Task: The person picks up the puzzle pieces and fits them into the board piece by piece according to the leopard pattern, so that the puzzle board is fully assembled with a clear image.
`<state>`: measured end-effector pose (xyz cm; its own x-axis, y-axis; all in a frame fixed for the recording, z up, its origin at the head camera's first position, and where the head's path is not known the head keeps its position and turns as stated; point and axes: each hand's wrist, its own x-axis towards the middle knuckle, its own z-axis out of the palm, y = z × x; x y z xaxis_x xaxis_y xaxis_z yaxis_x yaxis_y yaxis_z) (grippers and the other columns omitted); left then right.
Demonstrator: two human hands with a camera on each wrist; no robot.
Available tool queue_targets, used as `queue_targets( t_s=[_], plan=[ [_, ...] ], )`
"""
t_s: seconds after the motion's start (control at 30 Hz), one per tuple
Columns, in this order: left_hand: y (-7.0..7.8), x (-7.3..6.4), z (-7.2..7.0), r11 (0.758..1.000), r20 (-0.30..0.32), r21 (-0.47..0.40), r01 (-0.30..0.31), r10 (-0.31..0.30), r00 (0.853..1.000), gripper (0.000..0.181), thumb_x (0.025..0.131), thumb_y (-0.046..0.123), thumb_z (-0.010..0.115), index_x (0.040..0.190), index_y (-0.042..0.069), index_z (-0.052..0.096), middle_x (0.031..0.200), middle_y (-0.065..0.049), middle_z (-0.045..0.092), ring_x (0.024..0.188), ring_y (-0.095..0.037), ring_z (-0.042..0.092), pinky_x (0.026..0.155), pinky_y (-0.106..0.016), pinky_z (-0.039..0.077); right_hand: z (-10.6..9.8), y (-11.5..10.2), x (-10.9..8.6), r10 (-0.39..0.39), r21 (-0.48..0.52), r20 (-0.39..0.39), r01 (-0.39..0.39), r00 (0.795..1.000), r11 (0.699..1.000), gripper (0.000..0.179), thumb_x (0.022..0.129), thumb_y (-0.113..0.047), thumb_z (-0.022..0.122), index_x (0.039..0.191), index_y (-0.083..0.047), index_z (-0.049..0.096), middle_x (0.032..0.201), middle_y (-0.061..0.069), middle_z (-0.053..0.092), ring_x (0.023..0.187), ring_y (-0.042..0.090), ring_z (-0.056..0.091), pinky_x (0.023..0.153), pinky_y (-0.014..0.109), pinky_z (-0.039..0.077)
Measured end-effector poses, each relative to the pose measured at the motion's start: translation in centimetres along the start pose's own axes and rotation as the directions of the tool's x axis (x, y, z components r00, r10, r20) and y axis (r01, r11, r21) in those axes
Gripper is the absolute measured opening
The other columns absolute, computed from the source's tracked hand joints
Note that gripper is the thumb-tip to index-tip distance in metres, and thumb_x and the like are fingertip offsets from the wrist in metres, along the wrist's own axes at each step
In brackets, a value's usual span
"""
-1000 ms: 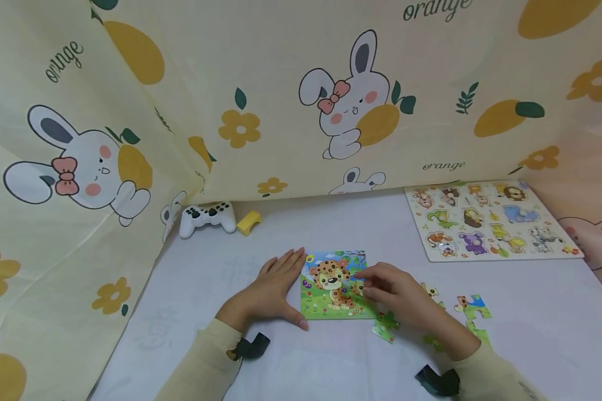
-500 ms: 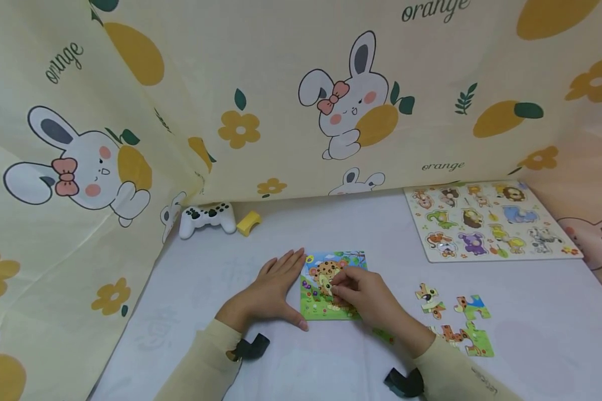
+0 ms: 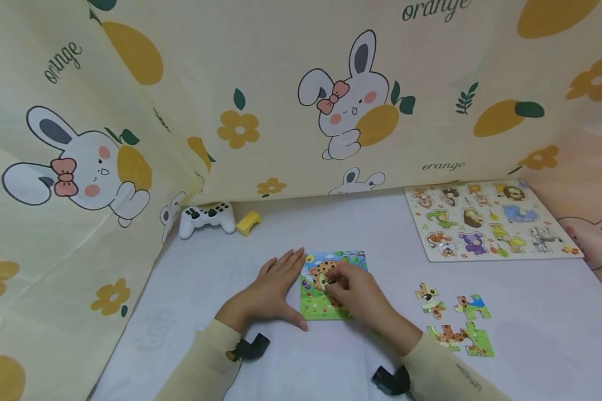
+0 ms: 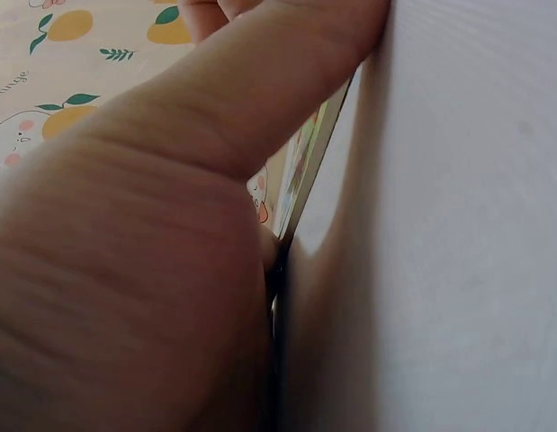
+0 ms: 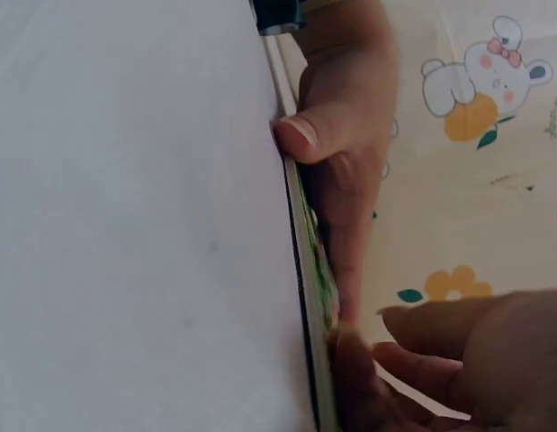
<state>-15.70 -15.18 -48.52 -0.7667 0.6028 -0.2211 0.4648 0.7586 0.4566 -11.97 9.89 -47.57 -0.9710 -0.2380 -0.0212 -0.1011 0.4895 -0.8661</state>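
Observation:
A square leopard puzzle board (image 3: 313, 309) lies on the white tabletop in front of me. My left hand (image 3: 263, 298) rests along its left edge, fingers straight and thumb spread at the near left corner. In the left wrist view the left thumb (image 4: 287, 72) touches the board's edge. Over the board's middle, my right hand (image 3: 361, 292) pinches a small puzzle piece (image 3: 323, 282) between thumb and fingertips, low against the picture. The right hand covers much of the board's right side. Loose puzzle pieces (image 3: 479, 340) lie to the right.
A larger animal puzzle board (image 3: 474, 255) lies at the back right. At the back left are a white game controller (image 3: 208, 219) and a yellow arched block (image 3: 249, 223). A printed cloth (image 3: 281, 111) hangs behind the table.
My right hand has moved left across the board with the puzzle piece, uncovering loose pieces on the right, then slightly further left. The left hand has stayed put.

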Motion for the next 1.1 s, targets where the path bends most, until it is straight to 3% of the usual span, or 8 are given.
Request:
queue_targets(
  t_s=[0.07, 0.13, 0.27, 0.33, 0.4, 0.83, 1.0, 1.1],
  plan=[
    [0.0, 0.0, 0.0, 1.0, -0.003, 0.003, -0.007, 0.007, 1.0, 0.154, 0.066, 0.083, 0.089, 0.176, 0.013, 0.007, 0.182, 0.005, -0.004, 0.165, -0.015, -0.009, 0.13, -0.049, -0.003, -0.2, -0.2, -0.1, -0.088, -0.155, 0.021, 0.09, 0.996, 0.984, 0.016, 0.099, -0.004, 0.079, 0.115, -0.003, 0.077, 0.102, 0.003, 0.07, 0.085, 0.018, 0.064, 0.077, 0.036, 0.057],
    [-0.1, 0.0, 0.1, 1.0, -0.006, 0.006, -0.012, 0.013, 1.0, 0.154, 0.066, 0.083, 0.089, 0.176, 0.013, 0.006, 0.182, 0.005, -0.004, 0.165, -0.015, -0.009, 0.13, -0.049, -0.003, -0.5, -0.3, -0.3, -0.197, -0.307, 0.104, 0.22, 0.975, 0.926, 0.023, 0.098, -0.004, 0.077, 0.121, -0.002, 0.077, 0.117, 0.009, 0.072, 0.102, 0.025, 0.067, 0.092, 0.043, 0.057],
    [-0.1, 0.0, 0.2, 1.0, -0.01, 0.011, -0.01, 0.01, 1.0, 0.154, 0.066, 0.083, 0.089, 0.176, 0.013, 0.006, 0.182, 0.005, -0.004, 0.164, -0.014, -0.01, 0.13, -0.049, -0.003, -1.0, -0.7, -1.0, -0.332, -0.466, 0.324, 0.455, 0.886, 0.759, 0.043, 0.098, -0.012, 0.078, 0.138, 0.003, 0.071, 0.146, 0.015, 0.066, 0.138, 0.036, 0.059, 0.116, 0.053, 0.045],
    [-0.1, 0.0, 0.2, 1.0, -0.008, 0.011, -0.006, 0.006, 1.0, 0.154, 0.066, 0.083, 0.089, 0.176, 0.014, 0.006, 0.182, 0.005, -0.005, 0.164, -0.014, -0.01, 0.13, -0.049, -0.003, -1.1, -0.9, -1.2, -0.329, -0.482, 0.384, 0.491, 0.863, 0.726, 0.052, 0.099, -0.016, 0.08, 0.145, 0.004, 0.067, 0.152, 0.016, 0.062, 0.142, 0.036, 0.056, 0.118, 0.053, 0.044],
    [0.0, 0.1, 0.2, 1.0, -0.007, 0.011, -0.002, 0.003, 1.0, 0.154, 0.066, 0.082, 0.089, 0.176, 0.014, 0.006, 0.181, 0.006, -0.005, 0.164, -0.014, -0.01, 0.13, -0.049, -0.003, -1.1, -1.1, -1.4, -0.315, -0.491, 0.401, 0.492, 0.86, 0.719, 0.056, 0.099, -0.019, 0.082, 0.147, 0.005, 0.065, 0.154, 0.016, 0.061, 0.144, 0.036, 0.055, 0.118, 0.053, 0.044],
    [-0.1, 0.0, 0.2, 1.0, -0.008, 0.009, 0.003, -0.003, 1.0, 0.153, 0.067, 0.081, 0.09, 0.176, 0.013, 0.008, 0.182, 0.005, -0.003, 0.165, -0.015, -0.009, 0.13, -0.049, -0.003, -1.1, -0.6, -1.5, -0.282, -0.466, 0.427, 0.476, 0.859, 0.746, 0.059, 0.101, -0.022, 0.08, 0.152, 0.003, 0.061, 0.16, 0.015, 0.055, 0.152, 0.039, 0.044, 0.121, 0.058, 0.038],
    [0.0, 0.0, 0.1, 1.0, -0.006, 0.01, -0.003, 0.003, 1.0, 0.152, 0.067, 0.08, 0.09, 0.176, 0.013, 0.008, 0.182, 0.004, -0.003, 0.165, -0.015, -0.009, 0.13, -0.05, -0.002, -1.4, -0.2, -1.6, -0.253, -0.441, 0.443, 0.455, 0.86, 0.774, 0.063, 0.103, -0.025, 0.079, 0.157, -0.001, 0.058, 0.165, 0.012, 0.05, 0.156, 0.037, 0.039, 0.123, 0.059, 0.035],
    [0.0, 0.0, 0.1, 1.0, -0.001, 0.016, -0.003, 0.003, 1.0, 0.153, 0.067, 0.082, 0.089, 0.176, 0.014, 0.006, 0.182, 0.005, -0.004, 0.164, -0.015, -0.01, 0.13, -0.05, -0.003, -1.7, 0.1, -1.6, -0.247, -0.398, 0.449, 0.44, 0.859, 0.805, 0.064, 0.103, -0.025, 0.078, 0.159, -0.004, 0.056, 0.167, 0.01, 0.048, 0.157, 0.036, 0.036, 0.123, 0.061, 0.033]
  ],
)
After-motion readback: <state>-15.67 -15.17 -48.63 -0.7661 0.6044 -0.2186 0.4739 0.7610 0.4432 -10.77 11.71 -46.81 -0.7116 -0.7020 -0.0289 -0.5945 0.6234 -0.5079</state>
